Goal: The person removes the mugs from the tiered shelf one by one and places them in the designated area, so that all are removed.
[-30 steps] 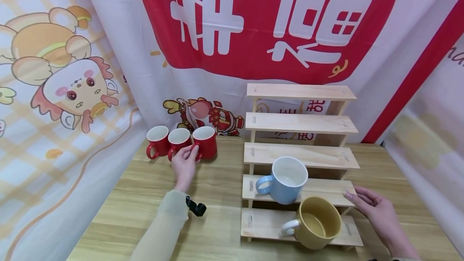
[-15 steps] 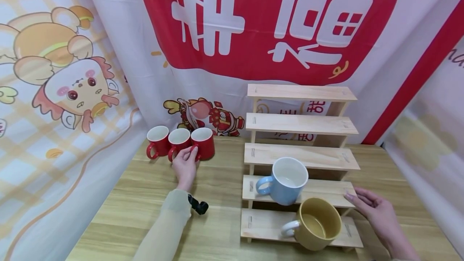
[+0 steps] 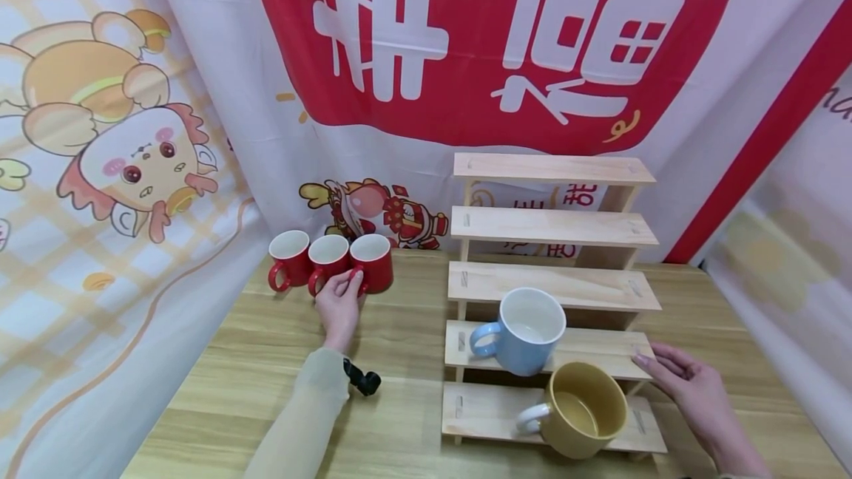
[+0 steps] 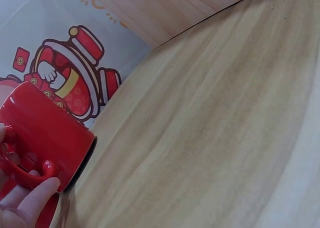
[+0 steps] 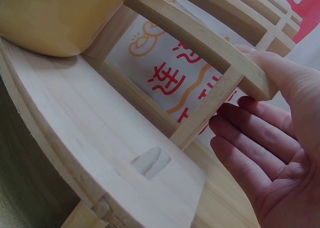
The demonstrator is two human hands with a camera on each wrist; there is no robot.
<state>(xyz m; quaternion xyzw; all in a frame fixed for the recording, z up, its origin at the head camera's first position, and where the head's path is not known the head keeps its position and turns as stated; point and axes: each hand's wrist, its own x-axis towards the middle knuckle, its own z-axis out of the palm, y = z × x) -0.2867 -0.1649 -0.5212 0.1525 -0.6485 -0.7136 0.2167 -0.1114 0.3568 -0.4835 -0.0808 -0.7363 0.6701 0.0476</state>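
Observation:
In the head view my left hand [image 3: 338, 309] pinches the handle of the rightmost red mug [image 3: 376, 265], white inside, standing upright on the table. The left wrist view shows fingertips [image 4: 45, 190] at the handle of that red mug [image 4: 55, 130]. Close beside it stand a middle red mug [image 3: 329, 253] and a left red mug [image 3: 290, 253]. My right hand [image 3: 695, 390] grips the right end of the second-lowest step of a wooden tiered display shelf [image 3: 552, 287]. In the right wrist view its thumb [image 5: 262, 63] lies over the step, fingers below.
A light blue mug [image 3: 526, 346] stands on the second-lowest step, handle to the left. On the lowest step is a mustard-yellow mug [image 3: 586, 420] with a white handle. A wood-grain table [image 3: 399, 361] lies beneath, with printed cloth [image 3: 220, 58] hanging behind and at the sides.
The rightmost red mug has shifted slightly left, closer to the middle red mug, with my left hand at its handle. My right hand stays at the shelf.

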